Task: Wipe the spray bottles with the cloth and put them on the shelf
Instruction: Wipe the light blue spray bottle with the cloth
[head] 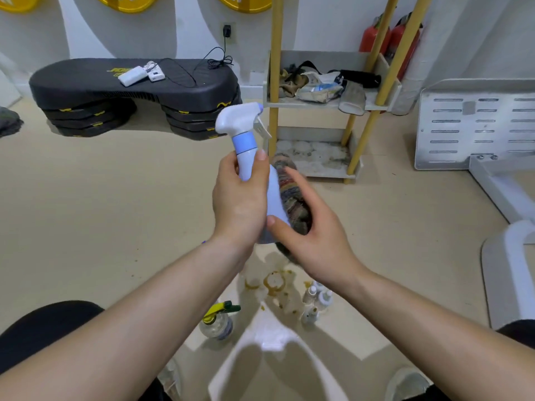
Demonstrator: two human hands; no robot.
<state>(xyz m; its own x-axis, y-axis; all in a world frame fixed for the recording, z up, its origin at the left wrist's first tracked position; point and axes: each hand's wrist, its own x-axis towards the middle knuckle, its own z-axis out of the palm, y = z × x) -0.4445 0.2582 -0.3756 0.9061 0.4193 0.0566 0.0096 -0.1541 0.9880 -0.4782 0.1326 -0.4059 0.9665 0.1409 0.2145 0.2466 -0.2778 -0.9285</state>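
Observation:
A white spray bottle (246, 131) with a light blue collar is held upright in mid-air at the centre of the view. My left hand (238, 198) grips its neck and upper body. My right hand (315, 227) holds a striped, dirty cloth (292, 195) pressed against the bottle's right side. The bottle's lower part is hidden by both hands. The shelf (315, 104), with yellow posts and grey boards, stands just behind. A clear spray bottle (218, 321) with a yellow and green head stands on the floor below my arms.
Rags and packets crowd the shelf's upper board; its dusty bottom board (315, 154) holds nothing. Several small white bottles (317, 301) stand on the stained floor. A black step platform (130, 91) sits back left, a white metal frame (474, 125) at right.

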